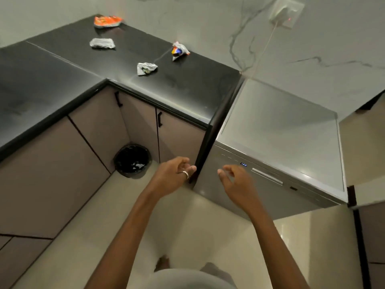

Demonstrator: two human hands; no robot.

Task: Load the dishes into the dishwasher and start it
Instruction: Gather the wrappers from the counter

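From my remote seat I see the dishwasher [270, 142] standing just right of the black countertop [62, 69], its door closed. A small blue display [243, 164] is lit on the control strip, and the recessed door handle [267, 176] sits just right of it.

Both hands are raised in front of the machine, apart from each other, and neither holds anything. The left hand [175, 174] wears a ring [186, 174]. Its fingers are loosely curled, and it is beside the dark end panel of the counter. The right hand [235, 182] is in front of the control strip, just left of the display, also with loosely curled fingers. I cannot tell whether its fingertips touch the panel.

Four crumpled wrappers lie scattered on the countertop:
- an orange wrapper [107, 21] near the far corner
- a silver wrapper [102, 43] nearer to me
- a foil wrapper [146, 68] toward the front edge
- a multicoloured wrapper [179, 51] close to the wall

On the floor, in the corner of the cabinets [100, 122], stands a round bin [132, 160] with a black liner. On the marble wall above the dishwasher, a wall socket [286, 12] holds a plug, and a white cable [264, 46] runs down from it.
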